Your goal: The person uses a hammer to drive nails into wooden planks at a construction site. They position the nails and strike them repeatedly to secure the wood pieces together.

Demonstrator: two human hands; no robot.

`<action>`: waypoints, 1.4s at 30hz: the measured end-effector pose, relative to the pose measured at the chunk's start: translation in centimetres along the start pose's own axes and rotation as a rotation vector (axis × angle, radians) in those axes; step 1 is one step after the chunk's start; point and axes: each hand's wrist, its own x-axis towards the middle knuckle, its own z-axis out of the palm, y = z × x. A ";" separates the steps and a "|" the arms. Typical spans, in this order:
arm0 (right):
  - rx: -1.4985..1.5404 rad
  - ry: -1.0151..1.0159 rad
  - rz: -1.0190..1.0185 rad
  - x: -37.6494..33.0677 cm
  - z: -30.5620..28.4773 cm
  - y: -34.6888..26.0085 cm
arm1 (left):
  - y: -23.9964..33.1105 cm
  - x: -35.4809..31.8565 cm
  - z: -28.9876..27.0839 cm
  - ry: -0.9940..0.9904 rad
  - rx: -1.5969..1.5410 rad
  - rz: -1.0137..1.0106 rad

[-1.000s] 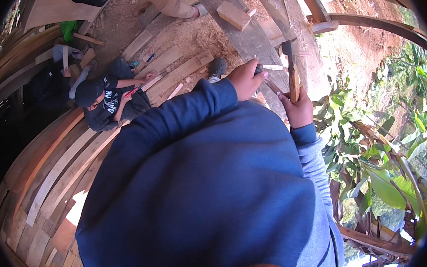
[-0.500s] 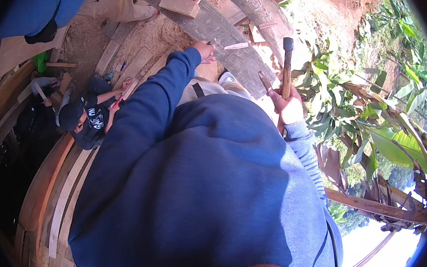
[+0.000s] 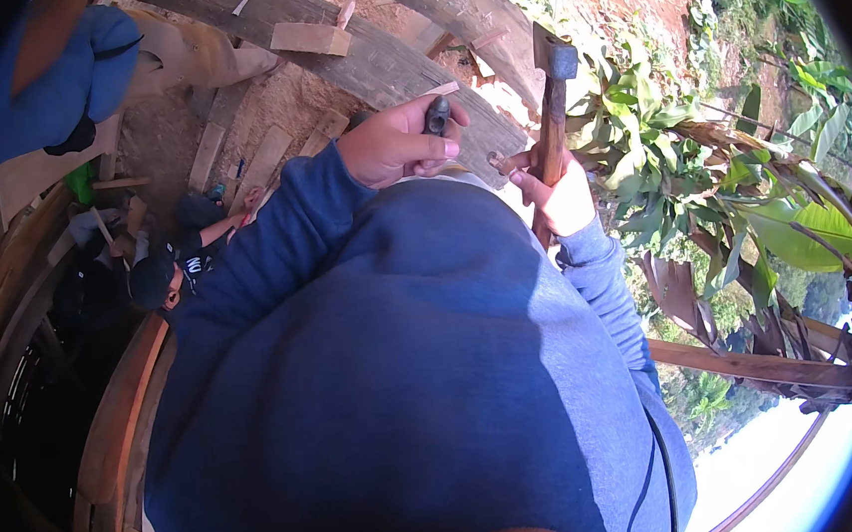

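My left hand [image 3: 399, 146] is closed around a short, dark, rod-like tool [image 3: 437, 115] with a rounded end. Only its end shows between thumb and fingers, so its exact kind is hidden. The hand is above a weathered grey plank [image 3: 380, 65], close in front of my body. To the right, my right hand [image 3: 563, 195] grips the wooden handle of a hammer-like tool [image 3: 552, 126]. Its dark metal head [image 3: 560, 59] has a square face and a flat blade-like part, and points away from me.
A wood block [image 3: 310, 39] lies on the grey plank. Another thick plank [image 3: 467, 18] runs beyond it. At left, a person in blue [image 3: 42, 86] stands near, and a person in a dark cap [image 3: 154, 280] is lower among curved boards. Banana-like plants [image 3: 793, 227] grow at right.
My left hand has drawn back toward my body and turned, bringing the dark tool into view. My right hand has shifted slightly left, and the hammer-like tool's head has turned.
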 end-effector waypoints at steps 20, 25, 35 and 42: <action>-0.240 -0.222 -0.124 -1.2 2.9 -11.1 | 4.5 -7.3 6.8 0.361 0.757 0.403; -0.214 -0.177 -0.208 -1.2 3.5 -10.6 | 3.8 -7.7 6.5 0.377 0.656 0.467; -0.245 -0.175 -0.244 -1.9 3.5 -11.8 | 3.6 -8.4 6.7 0.377 0.744 0.513; -0.281 -0.157 -0.280 -2.9 3.4 -11.8 | 2.9 -8.2 6.8 0.359 0.683 0.544</action>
